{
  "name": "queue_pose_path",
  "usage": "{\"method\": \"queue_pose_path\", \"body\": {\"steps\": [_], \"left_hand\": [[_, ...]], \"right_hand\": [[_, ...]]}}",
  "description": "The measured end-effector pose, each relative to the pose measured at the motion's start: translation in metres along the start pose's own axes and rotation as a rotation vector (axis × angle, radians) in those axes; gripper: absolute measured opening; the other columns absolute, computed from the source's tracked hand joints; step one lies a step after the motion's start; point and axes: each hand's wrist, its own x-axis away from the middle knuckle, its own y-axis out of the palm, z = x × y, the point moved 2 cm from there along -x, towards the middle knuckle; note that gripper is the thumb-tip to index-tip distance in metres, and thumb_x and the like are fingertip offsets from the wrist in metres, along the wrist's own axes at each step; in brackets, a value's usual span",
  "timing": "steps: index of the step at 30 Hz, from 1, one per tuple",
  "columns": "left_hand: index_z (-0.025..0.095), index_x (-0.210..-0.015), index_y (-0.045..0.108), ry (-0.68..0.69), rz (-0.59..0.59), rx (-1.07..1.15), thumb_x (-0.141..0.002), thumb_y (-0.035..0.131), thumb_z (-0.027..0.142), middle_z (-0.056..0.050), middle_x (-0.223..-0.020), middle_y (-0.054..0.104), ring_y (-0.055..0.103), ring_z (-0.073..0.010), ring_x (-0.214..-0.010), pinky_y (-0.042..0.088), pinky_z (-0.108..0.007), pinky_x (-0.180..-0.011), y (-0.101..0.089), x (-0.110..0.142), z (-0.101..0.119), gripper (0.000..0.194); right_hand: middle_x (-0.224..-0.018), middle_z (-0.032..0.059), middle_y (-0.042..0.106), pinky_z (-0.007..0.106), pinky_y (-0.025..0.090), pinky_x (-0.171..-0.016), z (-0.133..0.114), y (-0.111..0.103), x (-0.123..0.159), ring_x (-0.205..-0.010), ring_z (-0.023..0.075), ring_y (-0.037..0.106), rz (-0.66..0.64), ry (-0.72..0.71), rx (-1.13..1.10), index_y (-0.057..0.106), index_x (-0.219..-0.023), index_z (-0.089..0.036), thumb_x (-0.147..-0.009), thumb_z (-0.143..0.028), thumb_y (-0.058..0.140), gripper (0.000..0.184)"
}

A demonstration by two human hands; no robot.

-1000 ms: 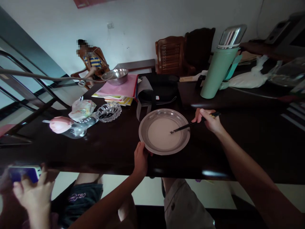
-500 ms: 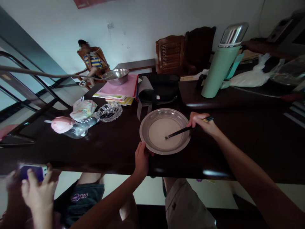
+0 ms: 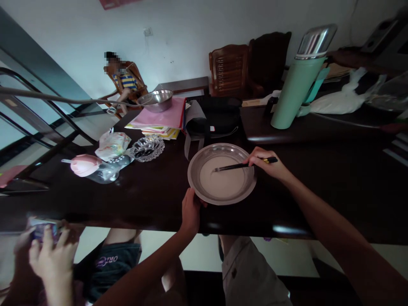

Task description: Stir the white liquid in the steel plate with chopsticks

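A wide metal bowl stands near the front edge of the dark table, with a whitish liquid in it. My left hand grips the bowl's near-left rim, thumb on top and fingers underneath. Dark chopsticks are held in my right hand over the bowl's right rim. Their tips dip into the liquid left of the middle and point to the left.
A green thermos stands at the back right beside a white plastic bag. Behind the bowl lie a black bag and stacked books with a second metal bowl. At left are a glass dish, a pink-lidded bottle and another person's hands holding a phone.
My right hand has moved slightly left, and the chopstick tips have swept left and away from me through the liquid. My left hand stays on the rim.
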Motion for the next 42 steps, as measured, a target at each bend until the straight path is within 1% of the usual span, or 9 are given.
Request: {"method": "queue_pose_path", "body": {"steps": [4, 7, 10, 16, 21, 27, 32, 38, 42], "left_hand": [[0.022, -0.061, 0.05, -0.019, -0.027, -0.02, -0.093, 0.053, 0.032, 0.001, -0.054, 0.051, 0.045, -0.0128, -0.051, 0.039, -0.026, -0.055, 0.0, 0.002, 0.004, 0.033], [0.021, -0.062, 0.052, -0.021, -0.028, -0.035, -0.091, 0.055, 0.03, 0.001, -0.054, 0.052, 0.045, -0.0129, -0.051, 0.039, -0.026, -0.055, -0.001, 0.003, 0.008, 0.031], [0.021, -0.062, 0.053, 0.013, -0.053, -0.074, -0.088, 0.057, 0.026, 0.001, -0.055, 0.053, 0.047, -0.0125, -0.053, 0.04, -0.026, -0.057, -0.001, 0.002, 0.009, 0.028], [0.021, -0.062, 0.049, -0.054, -0.072, 0.079, -0.095, 0.045, 0.038, 0.001, -0.054, 0.05, 0.047, -0.0131, -0.051, 0.038, -0.026, -0.053, 0.002, 0.001, 0.005, 0.038], [0.021, -0.062, 0.05, -0.004, -0.071, 0.029, -0.095, 0.051, 0.038, 0.0, -0.054, 0.052, 0.047, -0.0131, -0.052, 0.039, -0.026, -0.054, 0.001, 0.002, 0.005, 0.037], [0.022, -0.063, 0.049, -0.064, -0.056, 0.054, -0.093, 0.054, 0.042, 0.002, -0.054, 0.05, 0.046, -0.013, -0.051, 0.041, -0.028, -0.057, 0.0, 0.0, 0.001, 0.036], [0.021, -0.066, 0.054, -0.013, -0.081, -0.013, -0.089, 0.058, 0.034, 0.001, -0.056, 0.053, 0.048, -0.0135, -0.053, 0.042, -0.028, -0.058, -0.002, 0.001, 0.001, 0.027], [0.022, -0.063, 0.051, -0.026, -0.074, 0.037, -0.091, 0.054, 0.04, 0.002, -0.054, 0.051, 0.047, -0.013, -0.051, 0.041, -0.027, -0.056, 0.0, 0.001, 0.001, 0.034], [0.022, -0.062, 0.049, -0.068, -0.075, 0.115, -0.093, 0.049, 0.042, 0.001, -0.054, 0.049, 0.047, -0.0128, -0.051, 0.04, -0.026, -0.054, 0.002, 0.0, 0.0, 0.037]], "right_hand": [[-0.058, 0.0027, 0.068, 0.035, 0.046, -0.065, 0.006, -0.013, 0.001, -0.059, 0.0186, 0.062, 0.234, 0.02, -0.151, 0.064, -0.052, -0.024, -0.091, -0.057, 0.059, 0.051], [-0.057, 0.0026, 0.067, 0.034, 0.046, -0.063, 0.004, -0.011, 0.002, -0.059, 0.0186, 0.061, 0.129, 0.018, -0.223, 0.063, -0.052, -0.024, -0.093, -0.054, 0.057, 0.052], [-0.072, 0.0043, 0.074, 0.035, 0.047, -0.07, 0.001, -0.001, 0.002, -0.073, 0.0211, 0.064, -0.031, 0.007, -0.079, 0.071, -0.061, -0.024, -0.091, -0.054, 0.061, 0.043], [-0.056, 0.0013, 0.067, 0.034, 0.046, -0.066, 0.007, -0.013, 0.001, -0.059, 0.0177, 0.061, 0.242, 0.04, -0.172, 0.063, -0.051, -0.023, -0.091, -0.058, 0.059, 0.053], [-0.069, 0.0039, 0.073, 0.035, 0.048, -0.069, -0.002, -0.003, 0.002, -0.072, 0.0211, 0.063, -0.013, 0.022, -0.069, 0.069, -0.059, -0.025, -0.09, -0.058, 0.06, 0.046], [-0.056, 0.0035, 0.066, 0.037, 0.049, -0.068, 0.003, -0.013, 0.001, -0.059, 0.0197, 0.061, 0.206, 0.072, -0.152, 0.063, -0.051, -0.024, -0.089, -0.062, 0.058, 0.054], [-0.069, 0.005, 0.072, 0.036, 0.049, -0.072, -0.001, -0.001, 0.003, -0.073, 0.0217, 0.064, -0.034, 0.048, -0.095, 0.07, -0.06, -0.024, -0.09, -0.058, 0.06, 0.046], [-0.059, 0.0026, 0.067, 0.036, 0.047, -0.068, 0.003, -0.011, 0.002, -0.061, 0.0192, 0.062, 0.224, 0.071, -0.151, 0.063, -0.052, -0.023, -0.089, -0.06, 0.06, 0.052], [-0.062, 0.0038, 0.069, 0.035, 0.049, -0.068, 0.0, -0.003, 0.002, -0.066, 0.0205, 0.063, 0.029, 0.073, -0.154, 0.066, -0.054, -0.024, -0.089, -0.061, 0.058, 0.052]]}}
